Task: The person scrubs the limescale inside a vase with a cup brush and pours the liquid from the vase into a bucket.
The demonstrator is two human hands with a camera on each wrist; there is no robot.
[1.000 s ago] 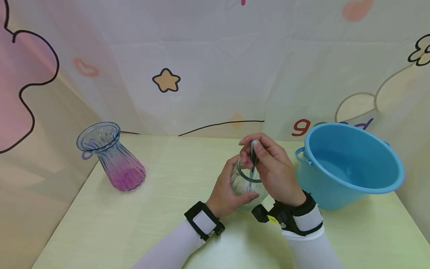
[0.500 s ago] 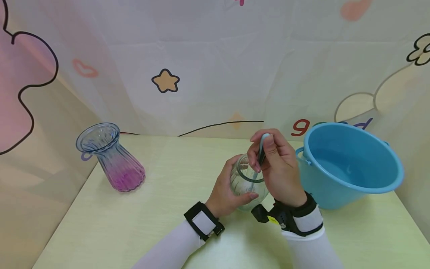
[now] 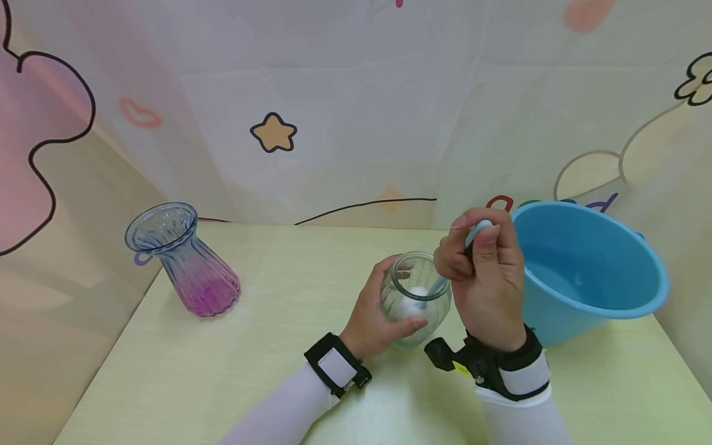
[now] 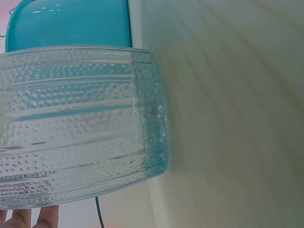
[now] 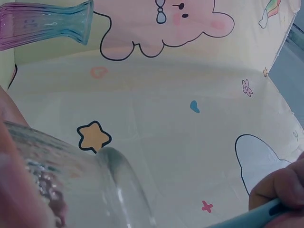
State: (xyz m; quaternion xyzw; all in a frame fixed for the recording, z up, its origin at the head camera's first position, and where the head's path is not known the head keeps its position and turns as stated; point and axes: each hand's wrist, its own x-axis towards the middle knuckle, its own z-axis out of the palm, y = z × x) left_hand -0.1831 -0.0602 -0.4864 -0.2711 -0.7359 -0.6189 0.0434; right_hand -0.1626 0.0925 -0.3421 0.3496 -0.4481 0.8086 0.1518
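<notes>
A ribbed clear glass jar (image 3: 399, 307) stands on the table, its open mouth tipped slightly toward me. My left hand (image 3: 371, 318) grips its left side, thumb across the front and fingers behind. In the left wrist view the dimpled jar (image 4: 71, 123) fills the left half, with fingertips (image 4: 47, 217) below it. My right hand (image 3: 488, 284) holds the light-blue handle of a bottle brush (image 3: 479, 230), slanting out over the jar's right rim. Inside the jar shows a white rounded head, blurred by the glass. In the right wrist view, the brush handle (image 5: 251, 217) emerges from curled fingers.
A blue plastic bucket (image 3: 589, 315) with a side handle stands to the right, just behind my right hand. At the left is a fluted glass vase (image 3: 206, 278), blue above and pink below. A printed curtain (image 3: 356, 142) hangs behind the table (image 3: 222, 371).
My right hand has moved to the right, tilting the brush handle from nearly upright to a slant. The white head now shows in the jar. The left hand and jar stay put.
</notes>
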